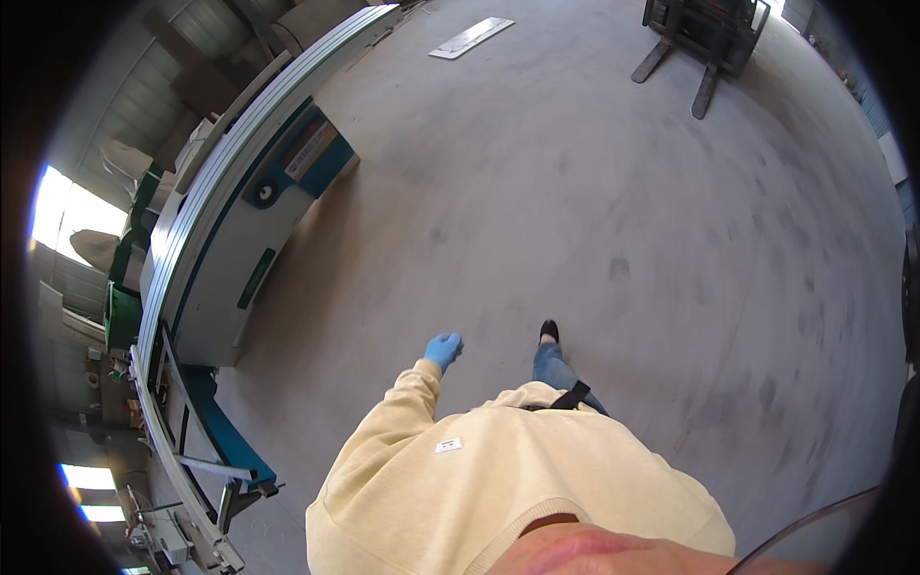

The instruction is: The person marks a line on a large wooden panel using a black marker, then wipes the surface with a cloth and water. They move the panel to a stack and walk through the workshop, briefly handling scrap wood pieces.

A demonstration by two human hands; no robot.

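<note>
My left hand [444,351], in a blue glove, hangs in front of my body over the grey floor. Its fingers look loosely curled in, and nothing shows in them. It touches nothing; a long sliding table saw [225,278] stands off to its left. My right hand is out of the picture, and the right sleeve shows only as far as the shoulder side of my cream sweatshirt [575,460].
Along the left runs the saw's aluminium rail [182,220], with a frame [216,470] jutting out at its near end. A green dust collector [123,316] stands behind. Ahead, a white panel [471,38] lies on the concrete floor [498,192]; a forklift [704,34] with lowered forks is at far right.
</note>
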